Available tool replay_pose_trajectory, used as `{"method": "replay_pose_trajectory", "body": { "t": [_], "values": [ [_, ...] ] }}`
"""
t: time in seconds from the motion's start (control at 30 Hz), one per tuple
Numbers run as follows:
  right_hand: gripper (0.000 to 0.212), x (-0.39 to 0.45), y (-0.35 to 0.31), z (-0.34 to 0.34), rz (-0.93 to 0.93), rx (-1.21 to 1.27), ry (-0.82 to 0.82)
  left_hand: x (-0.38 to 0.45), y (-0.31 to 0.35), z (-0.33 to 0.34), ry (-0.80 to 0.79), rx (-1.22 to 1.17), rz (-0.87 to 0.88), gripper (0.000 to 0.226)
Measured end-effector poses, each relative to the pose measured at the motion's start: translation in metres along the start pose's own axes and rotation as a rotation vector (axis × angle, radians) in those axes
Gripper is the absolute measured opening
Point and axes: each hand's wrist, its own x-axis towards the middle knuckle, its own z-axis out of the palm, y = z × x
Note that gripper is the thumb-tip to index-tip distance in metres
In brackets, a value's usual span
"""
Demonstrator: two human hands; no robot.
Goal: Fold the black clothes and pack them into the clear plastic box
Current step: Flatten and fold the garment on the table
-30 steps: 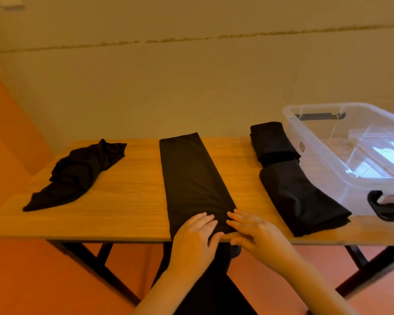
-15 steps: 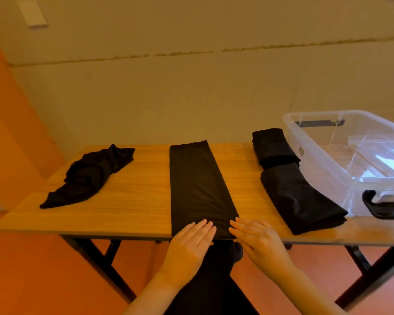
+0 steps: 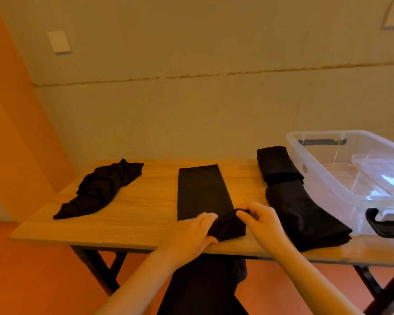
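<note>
Table (image 3: 132, 214) under your hands. Clear plastic box (image 3: 323, 176) far right of right hand, no clothes inside. Long black strip (image 3: 200, 192) stretches ahead of both hands, near end bunched. Two folded pieces (image 3: 305, 214) just right of right hand, unpacked. Crumpled garment (image 3: 102, 189) well left of left hand, unfolded. Left hand (image 3: 191, 233) and right hand (image 3: 259, 220) both pinch strip's near end.

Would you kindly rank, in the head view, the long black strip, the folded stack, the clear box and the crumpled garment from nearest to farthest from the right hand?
From the right hand:
1. Long black strip, centre, its near end pinched in the fingers.
2. Folded stack, just to the right.
3. Clear box, far right, beyond the stack.
4. Crumpled garment, far left.
</note>
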Motion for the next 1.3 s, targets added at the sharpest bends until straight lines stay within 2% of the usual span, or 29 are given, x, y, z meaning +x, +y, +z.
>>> {"method": "replay_pose_trajectory", "body": {
  "t": [0.03,0.13,0.27,0.47,0.57,0.67,0.83,1.0,1.07,1.13,1.3],
  "values": [
    [0.029,0.005,-0.004,-0.002,0.012,0.022,-0.017,0.002,-0.001,-0.005,-0.05,0.003,0.021,0.038],
    [0.024,0.013,-0.016,-0.01,0.062,0.03,-0.126,0.003,-0.006,-0.019,-0.046,-0.143,0.021,0.026],
    [0.023,0.019,-0.025,-0.023,0.136,0.08,-0.232,0.004,-0.011,-0.04,-0.093,-0.434,-0.114,0.014],
    [0.016,0.025,-0.036,-0.033,0.216,0.074,-0.339,-0.001,-0.022,-0.073,-0.343,-0.685,-0.18,0.02],
    [0.016,0.037,-0.037,-0.032,0.26,0.101,-0.374,0.006,-0.035,-0.081,-0.363,-0.843,-0.242,0.021],
    [0.014,0.063,-0.033,-0.024,0.295,0.067,-0.367,0.029,-0.051,-0.079,-0.276,-0.825,-0.311,0.022],
    [0.01,0.128,-0.008,-0.001,0.325,-0.059,-0.234,0.086,-0.089,-0.06,-0.08,-0.76,-0.446,0.018],
    [0.01,0.189,0.036,0.023,0.326,-0.229,-0.196,0.146,-0.136,-0.024,-0.035,-0.667,-0.499,0.015],
    [0.01,0.207,0.058,0.03,0.364,-0.318,-0.257,0.16,-0.152,-0.008,-0.059,-0.631,-0.512,0.018],
    [0.019,0.214,0.076,0.036,0.402,-0.351,-0.293,0.161,-0.164,0.008,-0.055,-0.587,-0.534,0.022],
    [0.012,0.199,0.099,0.047,0.318,-0.358,-0.092,0.151,-0.176,0.032,0.043,-0.458,-0.455,0.02]
  ]
}}
